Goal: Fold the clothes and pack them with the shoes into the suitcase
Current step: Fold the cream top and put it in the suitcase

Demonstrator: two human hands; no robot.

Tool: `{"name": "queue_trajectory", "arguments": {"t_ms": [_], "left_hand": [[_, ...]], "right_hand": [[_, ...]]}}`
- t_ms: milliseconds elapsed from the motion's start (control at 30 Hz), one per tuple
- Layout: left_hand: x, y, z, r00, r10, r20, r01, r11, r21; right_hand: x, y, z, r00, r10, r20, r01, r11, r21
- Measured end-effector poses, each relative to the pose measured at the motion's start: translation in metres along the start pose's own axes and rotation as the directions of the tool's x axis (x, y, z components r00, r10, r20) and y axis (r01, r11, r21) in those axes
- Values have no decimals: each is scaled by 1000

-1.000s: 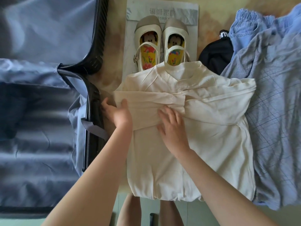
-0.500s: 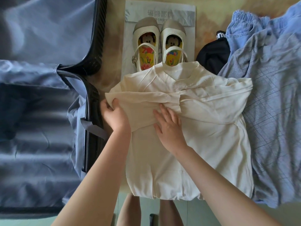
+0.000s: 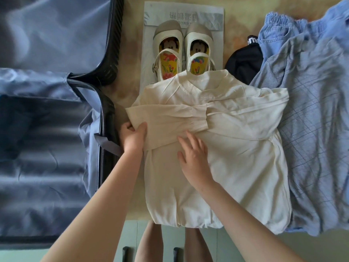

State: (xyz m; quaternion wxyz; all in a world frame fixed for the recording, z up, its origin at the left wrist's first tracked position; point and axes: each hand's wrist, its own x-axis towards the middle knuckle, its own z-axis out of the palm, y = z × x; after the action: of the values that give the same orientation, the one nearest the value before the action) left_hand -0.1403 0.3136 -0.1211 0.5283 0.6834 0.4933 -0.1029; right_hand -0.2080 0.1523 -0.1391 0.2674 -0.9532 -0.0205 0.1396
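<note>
A cream knitted sweater (image 3: 236,152) lies flat in the middle of the tan, mottled worktop (image 3: 130,59). Its hem reaches the near edge and its collar points to the far edge. One cream sleeve (image 3: 170,120) is folded across the chest. The left hand (image 3: 133,138) has its grip clamped on the left end of that folded sleeve, thumb on top and fingers curled under the cloth. The right hand (image 3: 194,156) lies flat on the sweater's front just below the sleeve, its grip apart with the fingers spread. Toward the far edge a pair of cream strap shoes with cartoon insoles (image 3: 197,30) stands on a grey-white plastic bag (image 3: 207,14), the heels touching or just under the sweater's collar. At the left edge the open dark suitcase with grey-blue lining (image 3: 47,167) lies beside the sweater. On the right side are a black garment (image 3: 243,61), a light blue denim garment (image 3: 279,35) and a blue-grey checked shirt (image 3: 311,120), the shirt tucked partly under the sweater's right side.
</note>
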Motion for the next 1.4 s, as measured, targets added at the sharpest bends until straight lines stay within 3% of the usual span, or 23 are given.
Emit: {"name": "queue_trajectory", "arguments": {"t_ms": [133, 233, 433, 667, 800, 1000, 1133, 1400], "left_hand": [[-3, 1, -1, 996, 91, -20, -91, 995, -35], [-7, 5, 0, 986, 162, -33, -163, 986, -25], [2, 9, -4, 997, 73, 3, -72, 997, -33], [6, 13, -3, 997, 77, -19, -76, 994, 73], [5, 13, -4, 995, 100, 8, -101, 994, 39], [7, 21, -2, 986, 168, -26, -168, 986, -4], [7, 24, -5, 978, 209, -21, -209, 978, 12], [-5, 35, -2, 945, 327, -19, -327, 945, 7]], "right_hand": [[-37, -20, 21, 995, 12, -96, -13, 1000, -12], [-53, -45, 36, 984, 132, -119, -129, 991, 37], [-45, -89, 60, 917, 364, -166, -356, 931, 76], [-31, -102, 79, 917, 330, -226, -325, 944, 58], [-39, -103, 88, 943, 236, -236, -231, 972, 48], [-43, -97, 87, 899, 357, -252, -355, 933, 54], [-41, -95, 85, 904, 343, -255, -356, 935, -3], [-56, -92, 69, 846, 374, -379, -310, 925, 222]]}}
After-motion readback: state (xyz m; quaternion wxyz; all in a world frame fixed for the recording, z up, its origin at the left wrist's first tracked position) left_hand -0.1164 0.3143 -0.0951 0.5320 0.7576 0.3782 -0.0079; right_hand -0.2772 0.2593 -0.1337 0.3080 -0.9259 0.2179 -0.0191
